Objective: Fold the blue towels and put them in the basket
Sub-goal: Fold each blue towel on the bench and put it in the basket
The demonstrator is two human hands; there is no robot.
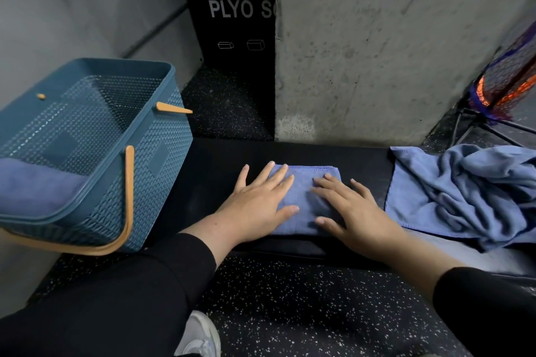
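A folded blue towel lies on the black bench in front of me. My left hand presses flat on its left part, fingers straight and spread. My right hand lies flat on its right part, fingers straight too. A heap of crumpled blue towels sits at the right end of the bench. The teal woven basket with tan handles stands at the left, and a folded blue towel lies inside it.
A concrete pillar rises just behind the bench. A black plyo box stands behind on the left. A mesh bag with orange and purple leans at far right. Speckled rubber floor and my shoe are below.
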